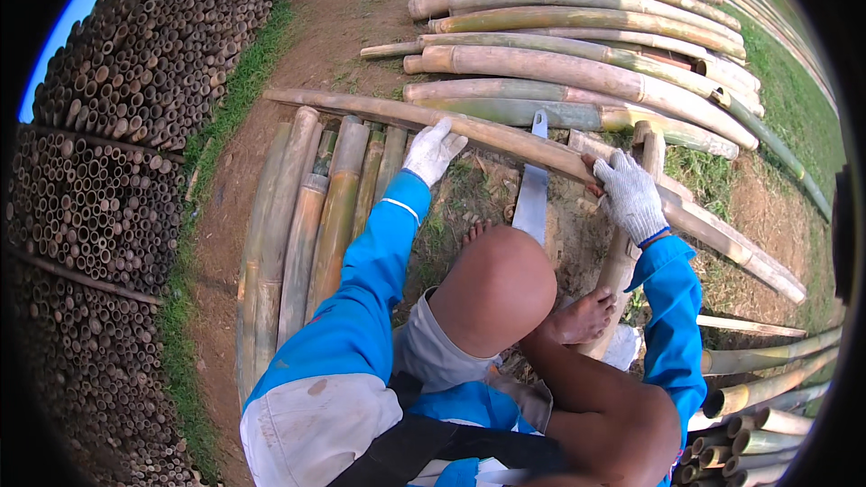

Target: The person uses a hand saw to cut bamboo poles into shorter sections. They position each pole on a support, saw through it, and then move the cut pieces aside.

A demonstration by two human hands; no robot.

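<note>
**A:** Head view: a seated person in blue sleeves and white work gloves is steadying a long split bamboo pole (505, 140) that is running from 10 o'clock down to 4 o'clock across the frame. The left hand (433, 150) is lying fairly flat on the pole near its middle, fingers loosely curled over the top. The right hand (631, 194) is closing around the pole at about 2 o'clock from the raised knee (494, 287).

**B:** And the blade?

**A:** A long flat blade (532, 189) is standing just under the pole, between the two hands, its tip poking past the far edge. A bare foot (582, 317) is resting on a wooden post (622, 243) just below.

**B:** What is looking risky?

**A:** The right hand is sitting close to the blade; if the pole rolls or slips, the glove could slide onto the edge. The bare toes are also lying near it.

**B:** Any containers?

**A:** None are showing. Cut bamboo stacks (117, 153) are filling 9 o'clock, whole poles (577, 45) are lying at 12 o'clock
</note>
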